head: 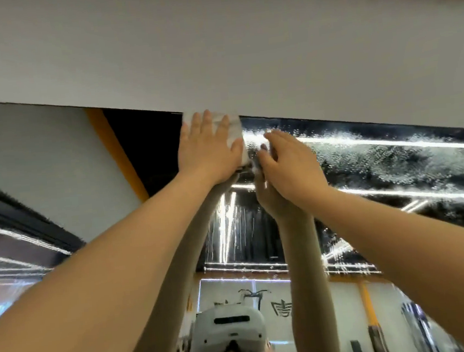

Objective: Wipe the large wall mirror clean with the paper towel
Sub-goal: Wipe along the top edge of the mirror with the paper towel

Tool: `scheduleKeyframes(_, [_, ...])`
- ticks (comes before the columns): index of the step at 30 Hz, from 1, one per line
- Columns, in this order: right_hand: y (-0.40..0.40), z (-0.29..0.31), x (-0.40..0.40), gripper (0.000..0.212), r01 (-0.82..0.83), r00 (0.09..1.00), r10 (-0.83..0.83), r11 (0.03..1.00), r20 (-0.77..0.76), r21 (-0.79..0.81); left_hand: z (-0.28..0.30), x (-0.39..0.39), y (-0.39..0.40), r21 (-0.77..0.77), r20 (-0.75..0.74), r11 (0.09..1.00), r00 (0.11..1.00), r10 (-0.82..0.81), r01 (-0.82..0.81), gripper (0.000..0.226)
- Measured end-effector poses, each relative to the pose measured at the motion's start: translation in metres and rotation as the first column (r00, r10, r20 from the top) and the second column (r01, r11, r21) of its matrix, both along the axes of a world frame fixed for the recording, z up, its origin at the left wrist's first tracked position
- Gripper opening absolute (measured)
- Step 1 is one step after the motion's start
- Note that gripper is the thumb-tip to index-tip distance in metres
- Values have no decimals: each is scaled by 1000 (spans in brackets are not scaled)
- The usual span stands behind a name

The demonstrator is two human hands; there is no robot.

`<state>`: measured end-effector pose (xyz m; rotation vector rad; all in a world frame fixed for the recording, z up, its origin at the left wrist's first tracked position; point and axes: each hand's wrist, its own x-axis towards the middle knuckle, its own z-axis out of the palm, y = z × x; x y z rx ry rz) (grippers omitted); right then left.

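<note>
**Paper towel pressed to top edge of spray-wet mirror**

A white paper towel (234, 132), soft and crumpled, is pressed flat against the large wall mirror (392, 167) at its top edge, just below the plain white wall (214, 51) that meets the glass there. The towel is held in place by the left hand (208, 147), whose fingers are straight and spread over it, fingertips at the mirror's upper edge. The right hand (285, 157) is seen just beside it, at the towel's right-hand border; its fingers appear loosely bent toward the towel's lower corner, but whether the paper is pinched cannot be told.

To the right of both hands, along the top edge, the glass is covered in fine droplets and runs of liquid that scatter the reflected ceiling lights; to the left of the towel the glass is seen dark and free of droplets. The wet band's long axis runs along that upper edge, rightward from the towel. The remaining work is therefore judged to lie to the right, with the left hand already on the towel and best placed to carry it across.
</note>
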<state>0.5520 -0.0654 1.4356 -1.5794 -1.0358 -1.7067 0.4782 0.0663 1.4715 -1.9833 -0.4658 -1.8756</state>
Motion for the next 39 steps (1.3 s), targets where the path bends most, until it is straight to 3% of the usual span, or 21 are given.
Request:
scheduleKeyframes(4, [-53,4,21,46,131,991,-131,988,-3,84,-7,-2,0,-11,-37,1000,999,17,-17,60])
scheduleKeyframes(8, [-113,11,60,55,240,969,-236,969,-79,50,-10,3,-1,-31,12,999,999,43,-43,59])
scheduleKeyframes(12, [-134,0,98,63,200,969,-202,979,-142,-23,-12,8,-5,-101,45,994,998,35,-30,58])
scheduleKeyframes(24, [-139,0,115,66,152,984,-152,988,-88,-4,-12,23,-32,-150,120,988,992,41,-22,55])
scheduleKeyframes(27, [-137,1,114,66,153,985,-152,988,-86,-3,-2,38,-55,-141,86,989,995,50,-38,55])
scheduleKeyframes(30, [-136,2,114,65,148,985,-146,989,-90,8,2,63,-90,-33,9,995,995,95,-95,56])
scheduleKeyframes(33, [-136,3,115,64,153,985,-152,988,-85,7,2,68,-97,11,-49,999,998,50,-49,56])
scheduleKeyframes(39, [-137,3,116,64,162,982,-162,987,-94,-4,14,17,-25,-187,11,981,999,51,-48,53])
